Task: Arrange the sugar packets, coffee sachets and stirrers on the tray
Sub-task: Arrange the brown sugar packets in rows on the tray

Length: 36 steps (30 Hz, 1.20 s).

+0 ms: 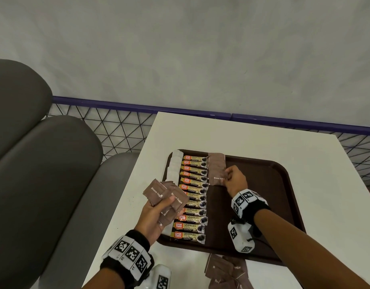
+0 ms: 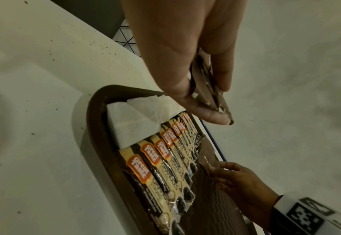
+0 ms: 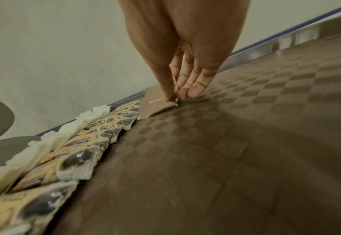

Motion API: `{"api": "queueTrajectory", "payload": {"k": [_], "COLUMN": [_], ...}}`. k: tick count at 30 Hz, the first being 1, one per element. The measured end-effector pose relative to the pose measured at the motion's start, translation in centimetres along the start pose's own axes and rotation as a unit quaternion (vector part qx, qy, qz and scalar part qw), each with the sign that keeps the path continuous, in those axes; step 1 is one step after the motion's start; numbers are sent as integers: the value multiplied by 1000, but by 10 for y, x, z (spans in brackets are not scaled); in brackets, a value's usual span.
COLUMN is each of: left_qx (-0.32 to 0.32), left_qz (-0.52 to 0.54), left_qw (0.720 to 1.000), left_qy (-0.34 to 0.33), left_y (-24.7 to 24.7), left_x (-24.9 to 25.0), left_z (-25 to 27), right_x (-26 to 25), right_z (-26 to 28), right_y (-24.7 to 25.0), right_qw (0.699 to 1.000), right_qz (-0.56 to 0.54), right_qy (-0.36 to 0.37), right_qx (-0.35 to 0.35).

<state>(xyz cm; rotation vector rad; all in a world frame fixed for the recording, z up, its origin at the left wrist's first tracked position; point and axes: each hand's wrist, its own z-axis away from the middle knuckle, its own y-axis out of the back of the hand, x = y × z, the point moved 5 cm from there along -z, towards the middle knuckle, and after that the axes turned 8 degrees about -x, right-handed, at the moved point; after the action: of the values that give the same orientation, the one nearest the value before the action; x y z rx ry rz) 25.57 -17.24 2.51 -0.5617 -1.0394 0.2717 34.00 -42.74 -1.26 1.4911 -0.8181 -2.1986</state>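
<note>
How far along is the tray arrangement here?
Done: coffee sachets fill a column on the tray, beside white packets. In hand: the right hand places a brown sugar packet; the left hand holds several more. Left: loose brown packets on the table; no stirrers visible.

A white bench (image 1: 252, 142) stands by a plain grey wall (image 1: 200, 49). Grey padded seats (image 1: 34, 153) sit on the left. A blue rail (image 1: 138, 108) tops black wire mesh (image 1: 109, 128).
</note>
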Motion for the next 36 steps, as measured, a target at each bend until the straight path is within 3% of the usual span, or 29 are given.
{"api": "queueTrajectory", "payload": {"k": [8,14,22,27,32,36], "left_qx": [-2,2,22,18,3,7], "left_qz": [40,6,5,-1,9,0], "left_qw": [999,1000,999,999,999,999], "left_qy": [10,-8,-35,-43,-52,-40], "left_y": [-1,-3,-7,-13,-24,-26], "left_x": [-3,-2,-8,-7,-6,-11], "left_z": [-3,-1,2,3,3,2], "right_x": [-4,-19,-37,-44,-51,-48], "right_z": [2,18,56,73,86,94], "right_y": [0,7,-16,-28,-38,-40], "right_qw": [998,992,982,964,944,932], "right_qz": [59,95,-14,-16,-87,-180], "right_qy": [21,77,163,210,202,176], "right_qx": [-12,27,-100,-165,-244,-259]}}
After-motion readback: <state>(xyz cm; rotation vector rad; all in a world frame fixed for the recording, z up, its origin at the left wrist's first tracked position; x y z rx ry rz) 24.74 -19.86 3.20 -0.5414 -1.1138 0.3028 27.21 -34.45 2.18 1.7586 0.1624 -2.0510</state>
